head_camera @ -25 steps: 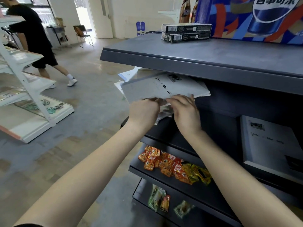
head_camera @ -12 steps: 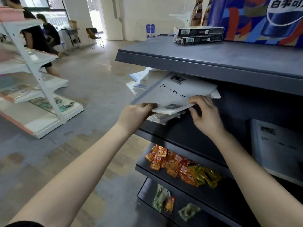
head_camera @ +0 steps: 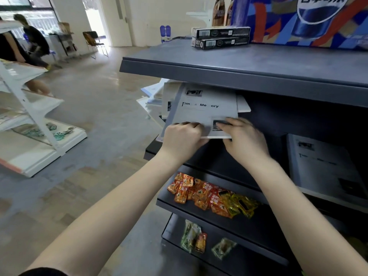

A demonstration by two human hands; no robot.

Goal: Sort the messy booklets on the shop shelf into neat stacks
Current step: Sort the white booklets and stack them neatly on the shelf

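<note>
A grey booklet printed "Time & Memory" lies on top of a messy pile of white and blue booklets on the dark shelf, under the shelf top. My left hand grips the booklet's near edge, fingers curled over the cover. My right hand holds the same edge at its right corner, fingers over the cover. Another grey booklet stack lies flat on the shelf to the right.
The grey shelf top overhangs the pile and carries two long dark boxes and a blue cola display. Lower shelves hold orange and yellow snack packets. A white rack stands left; people move in the far left background.
The top booklet has turned square to the shelf edge. Both hands moved onto its near edge, fingers now over the cover. The view has shifted closer.
</note>
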